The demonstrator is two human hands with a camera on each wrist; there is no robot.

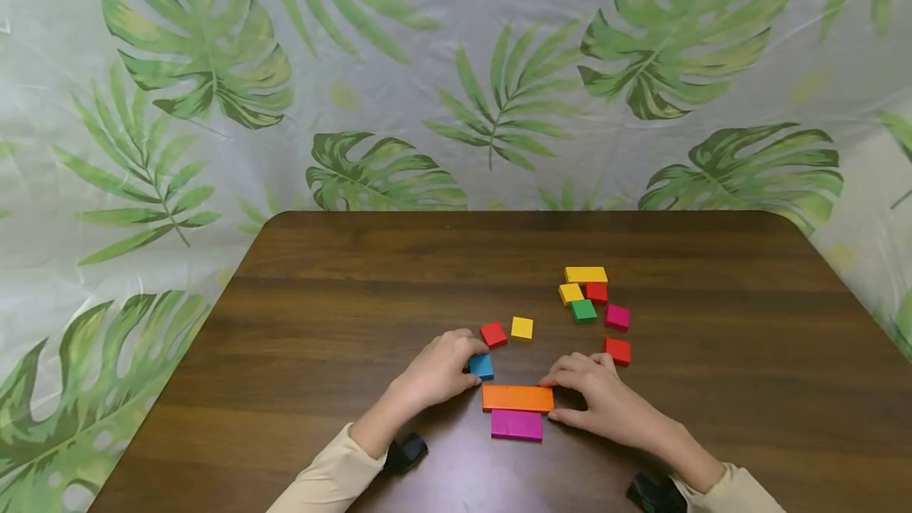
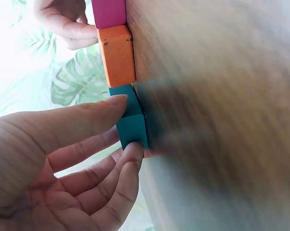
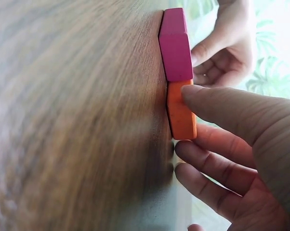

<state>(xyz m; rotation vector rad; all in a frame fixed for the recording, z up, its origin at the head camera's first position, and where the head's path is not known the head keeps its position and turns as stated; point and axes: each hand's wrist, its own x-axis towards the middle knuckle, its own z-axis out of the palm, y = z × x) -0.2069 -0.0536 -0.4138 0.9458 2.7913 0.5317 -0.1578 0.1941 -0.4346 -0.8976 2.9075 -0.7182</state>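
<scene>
In front, on a wood-grained counter [image 1: 342, 283], a magenta block [image 1: 516, 425] lies flat against the long side of a longer orange block [image 1: 518, 398]. The right hand [image 1: 598, 396] grips the orange block's right end, thumb to the near side, fingers to the far. Just beyond its left end, the left hand [image 1: 436, 369] pinches a small blue block [image 1: 480, 366] between thumb and finger. All three look light, rigid and hard to break; their smooth faces could slip, so opposite edges seem the surest hold. Farther off lie a red block [image 1: 493, 335] and a yellow square [image 1: 522, 328].
</scene>
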